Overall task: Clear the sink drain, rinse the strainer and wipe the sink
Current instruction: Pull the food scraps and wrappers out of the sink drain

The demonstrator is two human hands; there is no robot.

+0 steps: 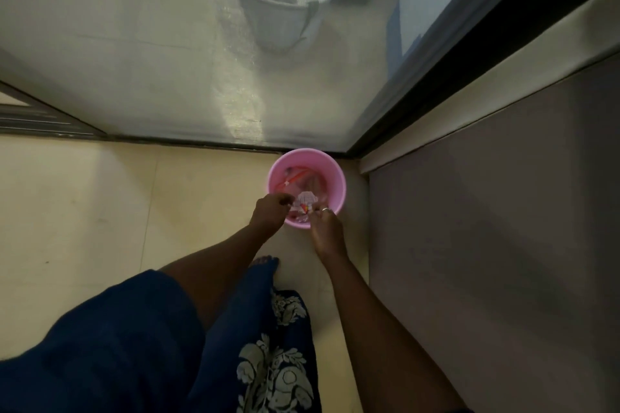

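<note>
The right hand [327, 228], a ring [325, 209] on one finger, reaches over the near rim of a pink bin [339, 178], and its fingertips pinch a small pale crumpled thing [303, 206] with red and orange marks. The left hand [271, 211] comes in from the other side with its fingers curled down at that thing's left edge. Whether they actually grip it is too small to tell.

Both hands keep it inside the bin's mouth, probably so that whatever comes off it drops in and not onto the floor tiles [100, 211]. Whether it is the strainer, waste from the drain or only a wrapper cannot be told. The sink is not in view, so the rinsing and wiping look still to come.

More rubbish, including a red strip [297, 177], lies in the bin. The bin stands tucked into the corner between the glass door's track [184, 141] and a grey panel [486, 245], out of the walking path. The person bends over it in a dark blue floral garment [268, 362], with one bare foot [266, 261] just behind it.
</note>
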